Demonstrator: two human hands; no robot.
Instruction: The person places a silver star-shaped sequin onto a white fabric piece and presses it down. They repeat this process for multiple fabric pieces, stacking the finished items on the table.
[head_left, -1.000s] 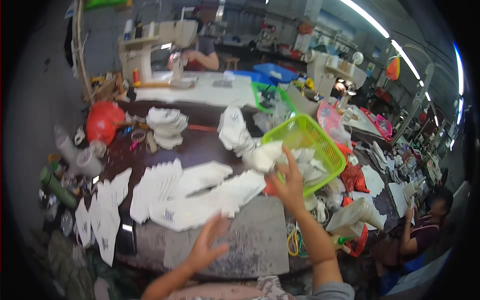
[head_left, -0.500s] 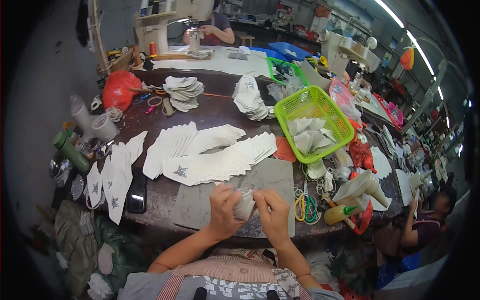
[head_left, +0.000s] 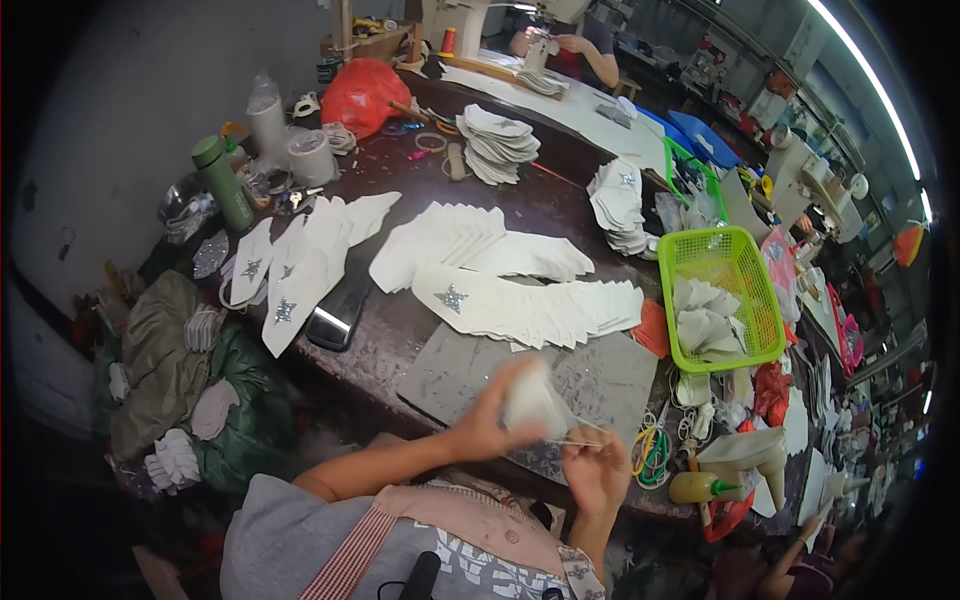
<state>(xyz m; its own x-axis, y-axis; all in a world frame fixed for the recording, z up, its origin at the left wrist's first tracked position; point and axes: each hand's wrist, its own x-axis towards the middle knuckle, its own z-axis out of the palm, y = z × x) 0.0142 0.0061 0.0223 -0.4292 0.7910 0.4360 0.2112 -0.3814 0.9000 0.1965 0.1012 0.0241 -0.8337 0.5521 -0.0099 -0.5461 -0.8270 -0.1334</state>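
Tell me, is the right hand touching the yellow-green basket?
Apart: the head view plainly shows grey board between the right hand and the yellow-green basket.

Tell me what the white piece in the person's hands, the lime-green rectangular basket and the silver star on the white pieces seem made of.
White held piece: perhaps fabric or synthetic leather, from its plain matte look; blur leaves it open.
Lime-green rectangular basket: likely moulded plastic, smooth, given its regular lattice.
Silver star: probably glitter or sequins, judging by its speckled sparkle.
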